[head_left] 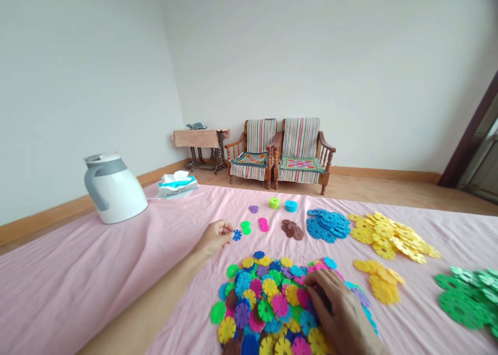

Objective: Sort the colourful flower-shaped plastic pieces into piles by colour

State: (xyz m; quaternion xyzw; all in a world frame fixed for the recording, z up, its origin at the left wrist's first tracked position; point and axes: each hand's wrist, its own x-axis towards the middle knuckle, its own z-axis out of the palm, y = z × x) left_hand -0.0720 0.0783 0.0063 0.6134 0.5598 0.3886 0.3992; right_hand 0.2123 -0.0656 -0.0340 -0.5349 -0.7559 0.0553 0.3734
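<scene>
My left hand [215, 236] reaches forward over the pink cloth and pinches a small blue snowflake disc [237, 235] between its fingertips. My right hand [337, 308] lies palm down on the mixed pile of coloured discs [268, 303] near me, its fingers curled among the pieces; I cannot make out anything in them. Sorted groups lie beyond: green discs [245, 227], pink discs [263, 224], brown discs [292, 229], a blue heap [327, 224], a yellow heap [389, 235].
A white kettle [112, 187] and a tissue pack [176, 185] stand at the table's far left. A second yellow group [381, 281] and a green heap [469, 295] lie at the right. Two striped armchairs [280, 155] and a small covered table [201, 142] stand by the far wall.
</scene>
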